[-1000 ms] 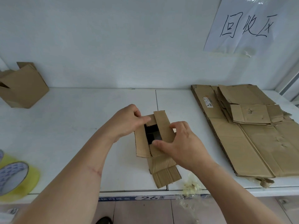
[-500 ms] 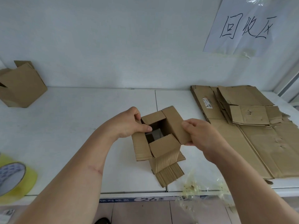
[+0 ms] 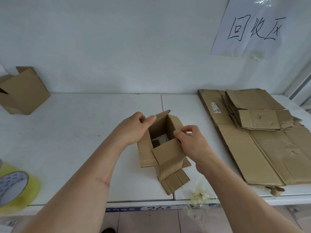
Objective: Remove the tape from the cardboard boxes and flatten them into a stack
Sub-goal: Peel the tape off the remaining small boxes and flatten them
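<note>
While a yellow tape roll (image 3: pixel 16 187) sits at the lower left edge and an unflattened box (image 3: pixel 23 91) at the upper left, we grip the small open box (image 3: pixel 165 148) at frame centre: our left hand (image 3: pixel 134 127) curls round its left wall, our right hand (image 3: pixel 193 142) pinches its right flap. Flattened cardboard (image 3: pixel 262 137) lies stacked at right.

Left hand (image 3: pixel 133 127) curled, thumb extended forward; right hand (image 3: pixel 191 140) pinching with bent fingers; both forearms bare.
</note>
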Motion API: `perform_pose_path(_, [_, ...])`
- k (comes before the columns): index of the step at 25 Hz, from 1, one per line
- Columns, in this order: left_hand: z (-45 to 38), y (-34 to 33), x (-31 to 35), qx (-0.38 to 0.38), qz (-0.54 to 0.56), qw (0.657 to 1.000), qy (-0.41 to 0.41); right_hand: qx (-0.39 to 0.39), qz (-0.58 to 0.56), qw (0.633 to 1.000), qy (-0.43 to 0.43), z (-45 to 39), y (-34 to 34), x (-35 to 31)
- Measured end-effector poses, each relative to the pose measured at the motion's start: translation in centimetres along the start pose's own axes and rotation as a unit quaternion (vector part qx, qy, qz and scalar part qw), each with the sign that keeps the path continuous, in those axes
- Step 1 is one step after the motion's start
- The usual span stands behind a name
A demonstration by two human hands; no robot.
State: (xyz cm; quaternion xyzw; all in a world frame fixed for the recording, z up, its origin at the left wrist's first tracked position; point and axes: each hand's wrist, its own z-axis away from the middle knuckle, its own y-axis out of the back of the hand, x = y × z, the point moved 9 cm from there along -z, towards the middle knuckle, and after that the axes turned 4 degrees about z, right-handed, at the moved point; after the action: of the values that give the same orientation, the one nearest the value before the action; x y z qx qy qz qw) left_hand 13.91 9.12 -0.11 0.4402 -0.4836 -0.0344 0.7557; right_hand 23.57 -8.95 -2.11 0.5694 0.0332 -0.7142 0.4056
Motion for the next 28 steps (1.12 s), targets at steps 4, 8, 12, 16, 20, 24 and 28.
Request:
perform_pose_path(4, [-0.5,0.8,-0.3,0.12,-0.062,0.99,0.024,-0.073,-0.06,0.995,0.013,-0.3,-1.6,-0.4])
perform_pose_path(8, [-0.6,1.3,-0.6,0.192,-0.107,0.975,0.042,-0.127,-0.115,0.984,0.041,-0.1,-2.4,-1.0])
perform_pose_path(12, [-0.8,2.8,-1.1,0.19,-0.171,0.966,0.04,-0.153,-0.153,0.973,0.079,0.2,-4.4,-1.2])
perform_pose_path(16, [-0.2,2.2,1.3,0.175,-0.167,0.969,-0.056,-0.141,-0.195,0.963,0.119,0.3,-6.6,-1.5])
perform_pose_path(20, [0.0,1.8,1.6,0.147,-0.124,0.978,-0.082,-0.12,-0.189,0.965,0.137,0.9,-8.0,-2.2])
perform_pose_path(24, [0.4,1.8,-0.3,0.024,0.095,0.995,0.027,-0.132,-0.092,0.973,0.165,1.5,-10.7,-2.4])
perform_pose_path(28, [0.5,1.2,-2.6,-0.039,0.124,0.988,0.082,-0.172,-0.071,0.964,0.19,2.1,-12.4,-2.5])
